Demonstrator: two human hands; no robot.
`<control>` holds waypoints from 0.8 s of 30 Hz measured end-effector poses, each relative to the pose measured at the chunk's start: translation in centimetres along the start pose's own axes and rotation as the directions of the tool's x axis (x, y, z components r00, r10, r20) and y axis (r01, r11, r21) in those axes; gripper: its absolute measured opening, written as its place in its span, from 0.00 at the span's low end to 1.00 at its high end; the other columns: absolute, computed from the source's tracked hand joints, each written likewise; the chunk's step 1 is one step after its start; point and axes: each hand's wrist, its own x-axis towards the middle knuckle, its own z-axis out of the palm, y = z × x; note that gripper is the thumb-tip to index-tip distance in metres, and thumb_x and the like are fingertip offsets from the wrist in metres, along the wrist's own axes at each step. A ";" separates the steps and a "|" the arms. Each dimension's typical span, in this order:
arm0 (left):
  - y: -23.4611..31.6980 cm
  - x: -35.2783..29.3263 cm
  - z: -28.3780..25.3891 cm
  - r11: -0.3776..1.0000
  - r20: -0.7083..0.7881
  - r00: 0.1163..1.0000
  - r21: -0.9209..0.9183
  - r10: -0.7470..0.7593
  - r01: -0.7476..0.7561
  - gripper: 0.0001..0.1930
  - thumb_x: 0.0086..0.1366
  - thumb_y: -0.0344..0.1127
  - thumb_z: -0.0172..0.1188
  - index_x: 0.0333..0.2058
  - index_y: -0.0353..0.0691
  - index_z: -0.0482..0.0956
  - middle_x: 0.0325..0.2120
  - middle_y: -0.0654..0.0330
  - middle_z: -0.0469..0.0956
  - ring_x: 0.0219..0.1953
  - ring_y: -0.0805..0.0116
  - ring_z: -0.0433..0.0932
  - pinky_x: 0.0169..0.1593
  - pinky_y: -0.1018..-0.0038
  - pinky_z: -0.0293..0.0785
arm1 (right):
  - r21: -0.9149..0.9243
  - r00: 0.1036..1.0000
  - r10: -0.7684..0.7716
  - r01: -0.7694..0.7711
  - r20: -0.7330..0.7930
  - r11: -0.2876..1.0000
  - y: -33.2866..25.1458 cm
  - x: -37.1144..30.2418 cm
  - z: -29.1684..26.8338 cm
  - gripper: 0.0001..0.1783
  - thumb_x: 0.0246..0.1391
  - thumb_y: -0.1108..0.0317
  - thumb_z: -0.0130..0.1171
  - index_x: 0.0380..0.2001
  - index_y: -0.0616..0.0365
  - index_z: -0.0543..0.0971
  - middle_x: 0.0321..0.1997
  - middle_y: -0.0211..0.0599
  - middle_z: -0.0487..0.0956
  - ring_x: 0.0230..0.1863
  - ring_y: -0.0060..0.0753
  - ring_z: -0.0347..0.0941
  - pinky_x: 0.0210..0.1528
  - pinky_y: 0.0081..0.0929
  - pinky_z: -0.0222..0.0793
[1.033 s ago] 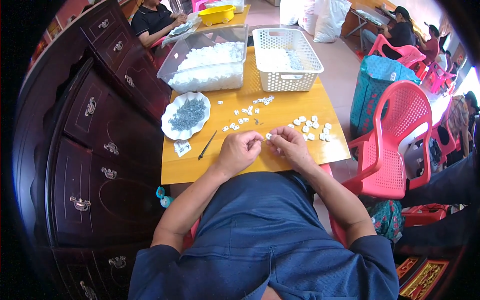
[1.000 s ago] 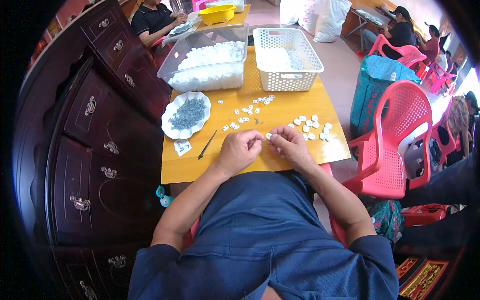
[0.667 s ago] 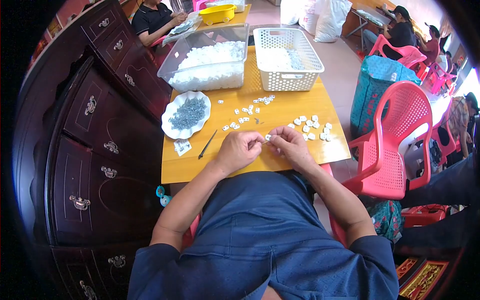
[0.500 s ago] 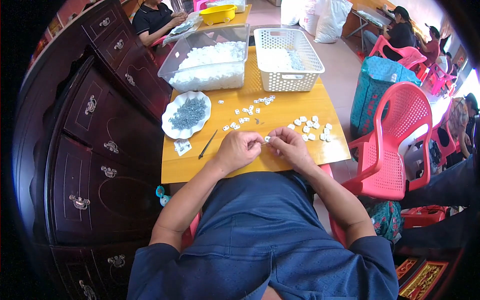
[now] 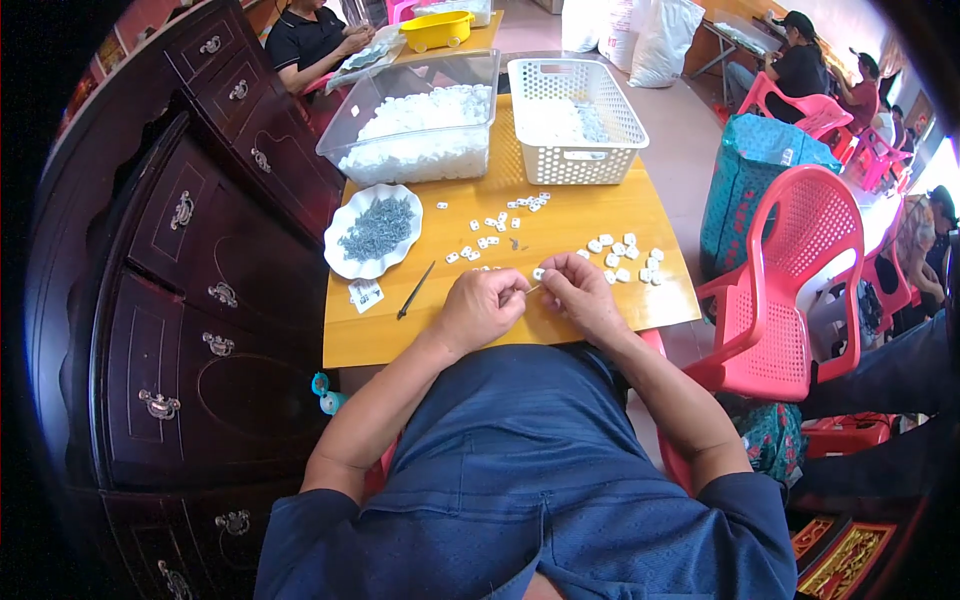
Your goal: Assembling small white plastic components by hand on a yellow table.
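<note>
The left hand (image 5: 488, 305) is pinching a thin, pale strand (image 5: 533, 289) between thumb and bent finger, and the right hand (image 5: 582, 295) is gripping a small white piece (image 5: 539, 273) by its edge. Both grips are closed and nearly meeting, with the strand lying across the gap; whether its tip is entering the piece, I cannot tell.

For a clean join, the right fingertips should probably be holding the piece firmly without covering its face, while the left is pinching close to the strand's tip so that it is not bending. Pushing straight and gently would likely be safer than twisting.

Just beyond the left hand, loose dotted tiles (image 5: 482, 242) are lying scattered; just beyond the right, rounder white pieces (image 5: 618, 247) are sitting in a loose group. Left of the grip, a dark pointed tool (image 5: 415, 292) is lying on the table (image 5: 380, 340), and past it a wavy plate (image 5: 335, 262) is holding grey parts (image 5: 376, 230).
</note>
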 end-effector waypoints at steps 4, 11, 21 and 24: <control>0.4 -0.1 0.3 1.000 0.010 1.000 -0.002 -0.021 0.021 0.06 0.58 0.30 0.58 0.31 0.34 0.82 0.23 0.49 0.81 0.24 0.55 0.82 0.30 0.65 0.77 | 0.001 1.000 -0.015 0.015 -0.005 1.000 0.6 0.2 -0.2 0.07 0.66 0.68 0.56 0.42 0.59 0.76 0.30 0.24 0.77 0.27 0.13 0.71 0.29 0.13 0.66; 0.2 -0.5 -0.1 1.000 -0.002 1.000 0.015 -0.015 0.015 0.05 0.58 0.29 0.58 0.31 0.35 0.82 0.23 0.49 0.81 0.25 0.55 0.82 0.31 0.65 0.77 | 0.027 1.000 -0.024 0.024 0.004 0.999 0.7 0.4 -0.3 0.06 0.67 0.69 0.54 0.43 0.59 0.76 0.32 0.25 0.77 0.29 0.14 0.72 0.33 0.14 0.69; -2.0 -2.0 -0.5 0.894 -0.036 0.992 0.437 0.124 -0.096 0.05 0.59 0.31 0.61 0.32 0.38 0.82 0.28 0.54 0.82 0.30 0.53 0.83 0.34 0.64 0.79 | -0.057 0.994 -0.081 0.077 -0.070 0.995 -0.8 0.8 -2.0 0.06 0.67 0.69 0.55 0.42 0.58 0.76 0.32 0.23 0.75 0.28 0.13 0.68 0.32 0.13 0.67; -1.4 -1.9 -0.6 0.866 -0.024 0.992 0.491 0.125 -0.098 0.06 0.59 0.32 0.63 0.34 0.39 0.82 0.32 0.55 0.82 0.32 0.53 0.83 0.36 0.64 0.79 | -0.140 0.998 -0.063 0.066 0.025 0.988 -0.3 0.5 -1.8 0.06 0.67 0.69 0.55 0.42 0.59 0.76 0.32 0.23 0.75 0.28 0.12 0.68 0.31 0.13 0.66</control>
